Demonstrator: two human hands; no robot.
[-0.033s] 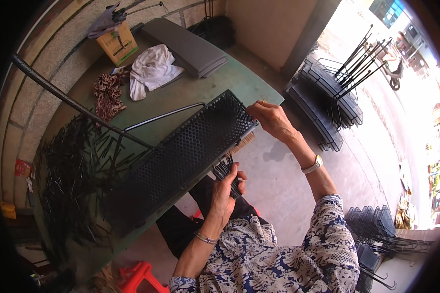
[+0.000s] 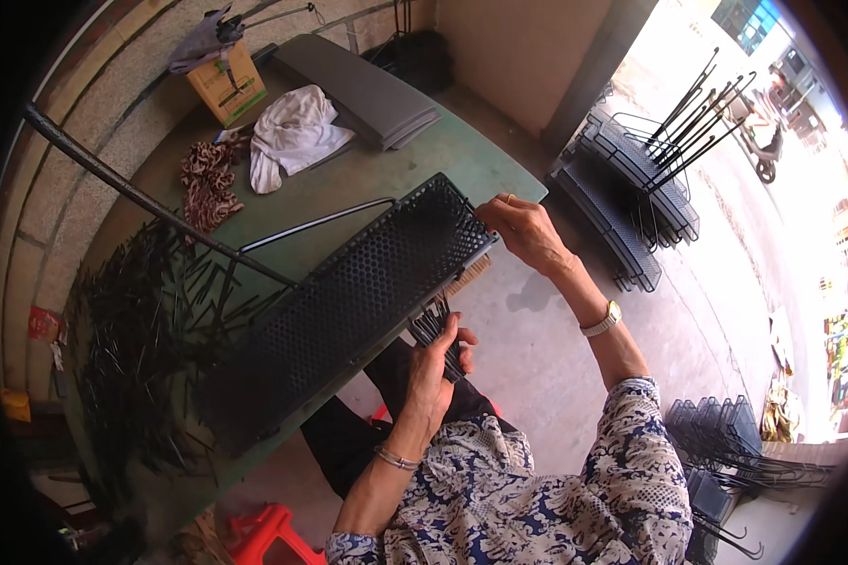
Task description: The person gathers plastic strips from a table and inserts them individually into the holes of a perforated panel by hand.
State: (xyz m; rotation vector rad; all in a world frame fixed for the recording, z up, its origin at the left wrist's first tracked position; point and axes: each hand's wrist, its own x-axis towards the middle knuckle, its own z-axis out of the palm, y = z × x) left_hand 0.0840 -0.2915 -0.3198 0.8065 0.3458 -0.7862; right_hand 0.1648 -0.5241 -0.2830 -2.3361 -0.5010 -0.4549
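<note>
A long black perforated metal rack (image 2: 349, 292) lies slantwise over the table's near edge, a wire frame rising from its far side. At its right end corner my right hand (image 2: 523, 231) is closed in a pinch; whatever sits between the fingertips is hidden. Below the rack's near edge, my left hand (image 2: 433, 367) is wrapped round a bundle of thin black strips (image 2: 431, 323), their ends pointing up toward the rack. A tan, ridged piece (image 2: 471, 275) shows just under the rack near my right hand. More loose black strips (image 2: 132, 348) are heaped at the table's left.
The green table (image 2: 481, 155) also bears grey folded sheets (image 2: 358, 89), a white cloth (image 2: 297, 132), a patterned cloth (image 2: 207, 184) and a cardboard box (image 2: 226, 85). Black racks (image 2: 622, 202) are stacked on the floor at right, others (image 2: 716, 433) lower right. A red stool (image 2: 271, 537) stands below.
Both hands and the rack stay in place. Out on the street, the scooter at upper right has shifted slightly downward in the picture.
</note>
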